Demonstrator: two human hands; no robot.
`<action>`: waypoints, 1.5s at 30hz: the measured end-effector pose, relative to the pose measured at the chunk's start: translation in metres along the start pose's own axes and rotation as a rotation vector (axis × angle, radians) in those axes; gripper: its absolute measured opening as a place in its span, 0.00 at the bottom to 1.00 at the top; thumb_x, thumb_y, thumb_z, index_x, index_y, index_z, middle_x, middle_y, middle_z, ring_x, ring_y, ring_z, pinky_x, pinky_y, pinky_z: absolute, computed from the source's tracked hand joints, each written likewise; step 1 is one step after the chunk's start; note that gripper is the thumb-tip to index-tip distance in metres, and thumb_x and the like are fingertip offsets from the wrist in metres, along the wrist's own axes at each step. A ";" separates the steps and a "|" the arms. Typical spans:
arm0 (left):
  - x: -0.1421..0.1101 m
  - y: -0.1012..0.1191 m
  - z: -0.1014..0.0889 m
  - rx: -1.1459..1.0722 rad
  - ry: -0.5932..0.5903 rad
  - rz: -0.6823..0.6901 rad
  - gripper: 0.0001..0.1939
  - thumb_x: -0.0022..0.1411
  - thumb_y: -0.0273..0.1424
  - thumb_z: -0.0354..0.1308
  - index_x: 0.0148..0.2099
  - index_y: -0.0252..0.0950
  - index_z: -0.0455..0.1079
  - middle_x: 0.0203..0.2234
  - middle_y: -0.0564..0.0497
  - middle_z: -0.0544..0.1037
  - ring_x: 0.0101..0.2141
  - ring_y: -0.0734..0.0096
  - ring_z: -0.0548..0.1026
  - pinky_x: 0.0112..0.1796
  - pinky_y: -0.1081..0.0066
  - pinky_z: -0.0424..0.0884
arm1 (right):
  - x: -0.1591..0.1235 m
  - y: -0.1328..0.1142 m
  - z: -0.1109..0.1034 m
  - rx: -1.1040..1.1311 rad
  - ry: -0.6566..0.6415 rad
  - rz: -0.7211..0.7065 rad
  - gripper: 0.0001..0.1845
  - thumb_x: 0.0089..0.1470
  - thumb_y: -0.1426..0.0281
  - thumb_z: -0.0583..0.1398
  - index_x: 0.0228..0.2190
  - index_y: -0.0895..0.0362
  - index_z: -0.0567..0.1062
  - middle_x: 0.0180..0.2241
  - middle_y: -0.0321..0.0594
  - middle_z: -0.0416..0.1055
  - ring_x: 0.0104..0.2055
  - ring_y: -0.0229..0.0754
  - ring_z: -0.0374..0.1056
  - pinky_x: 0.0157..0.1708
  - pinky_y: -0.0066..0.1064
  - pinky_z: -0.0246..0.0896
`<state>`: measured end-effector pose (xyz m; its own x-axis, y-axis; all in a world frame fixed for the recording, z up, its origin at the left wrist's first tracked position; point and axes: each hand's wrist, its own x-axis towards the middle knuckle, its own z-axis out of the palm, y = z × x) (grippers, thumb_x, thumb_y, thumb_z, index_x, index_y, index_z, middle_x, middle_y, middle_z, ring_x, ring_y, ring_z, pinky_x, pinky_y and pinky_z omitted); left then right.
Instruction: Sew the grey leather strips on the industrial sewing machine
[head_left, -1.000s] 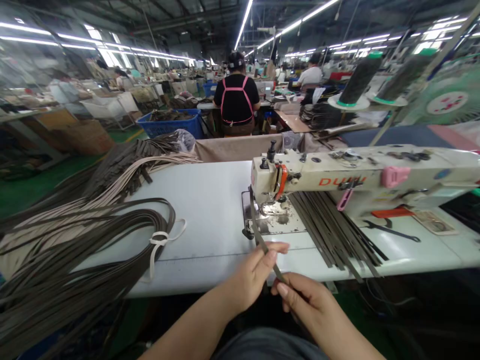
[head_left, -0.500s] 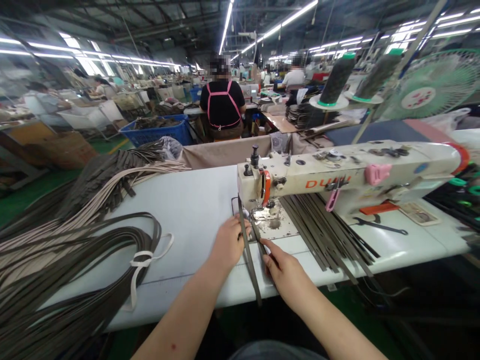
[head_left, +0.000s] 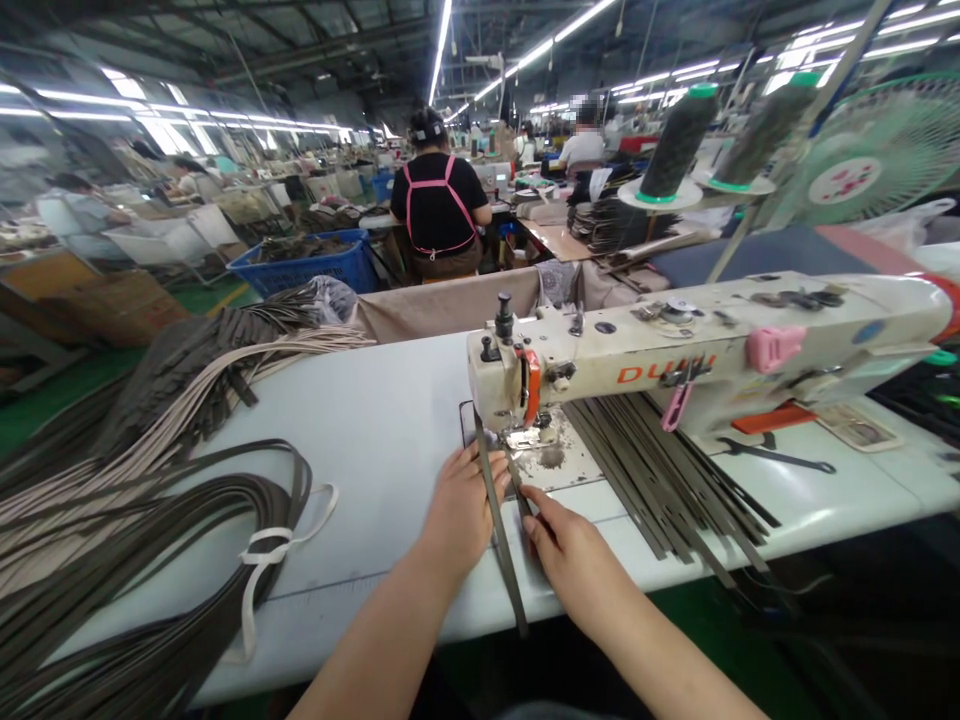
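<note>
Under the head of a white sewing machine (head_left: 585,370), a dark grey-green strap (head_left: 504,545) runs toward me and hangs over the table's front edge. My left hand (head_left: 461,510) lies flat just before the presser foot (head_left: 529,437), fingers stretched out, with this strap crossing over them. A second length of dark strap (head_left: 517,478) leads from the foot to my right hand (head_left: 566,550), which pinches it between thumb and forefinger. Whether the two lengths are one strap I cannot tell. Several similar straps (head_left: 652,480) lie under the machine arm, right of my hands.
On the left lies a bundle of dark straps (head_left: 262,500) bound with a white tie (head_left: 266,547), beside pale cords (head_left: 195,400). A wrench (head_left: 780,457) rests at the machine's base. Thread cones (head_left: 679,145) and a fan (head_left: 862,170) stand behind. A co-worker (head_left: 439,200) sits ahead.
My left hand's fingers have straightened from a curl and lie flatter by the presser foot. My right hand keeps its pinch in nearly the same place. The camera view has shifted slightly.
</note>
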<state>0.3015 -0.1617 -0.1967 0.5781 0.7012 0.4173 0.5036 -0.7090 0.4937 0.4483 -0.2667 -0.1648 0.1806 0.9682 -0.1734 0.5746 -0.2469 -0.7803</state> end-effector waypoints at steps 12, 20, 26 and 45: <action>-0.001 0.000 -0.004 0.042 -0.102 -0.008 0.17 0.72 0.26 0.51 0.58 0.40 0.74 0.58 0.47 0.77 0.64 0.54 0.68 0.65 0.44 0.60 | 0.002 -0.006 0.000 -0.055 0.011 0.051 0.26 0.65 0.72 0.52 0.62 0.61 0.69 0.53 0.51 0.76 0.55 0.53 0.73 0.56 0.41 0.65; -0.006 -0.003 -0.004 0.064 -0.137 0.023 0.24 0.67 0.21 0.50 0.61 0.42 0.73 0.60 0.47 0.76 0.65 0.51 0.66 0.64 0.41 0.58 | 0.006 -0.008 0.001 -0.074 0.036 0.040 0.26 0.66 0.73 0.53 0.63 0.60 0.69 0.51 0.51 0.77 0.52 0.52 0.74 0.53 0.40 0.66; -0.005 0.000 -0.003 0.074 -0.107 0.006 0.19 0.69 0.25 0.52 0.58 0.41 0.75 0.58 0.47 0.77 0.64 0.52 0.66 0.65 0.43 0.57 | 0.003 -0.011 -0.005 -0.124 0.017 0.016 0.28 0.65 0.71 0.54 0.65 0.57 0.66 0.45 0.48 0.80 0.47 0.51 0.76 0.48 0.38 0.68; -0.003 0.005 -0.005 0.016 -0.120 -0.049 0.16 0.76 0.32 0.48 0.57 0.41 0.75 0.58 0.46 0.78 0.64 0.59 0.67 0.66 0.45 0.56 | -0.026 -0.005 -0.009 -0.253 -0.076 0.020 0.28 0.67 0.68 0.51 0.66 0.56 0.64 0.51 0.52 0.78 0.53 0.58 0.75 0.52 0.46 0.68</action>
<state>0.2996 -0.1668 -0.1914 0.6250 0.7215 0.2980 0.5428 -0.6760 0.4983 0.4484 -0.2911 -0.1512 0.1387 0.9610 -0.2393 0.7548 -0.2590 -0.6027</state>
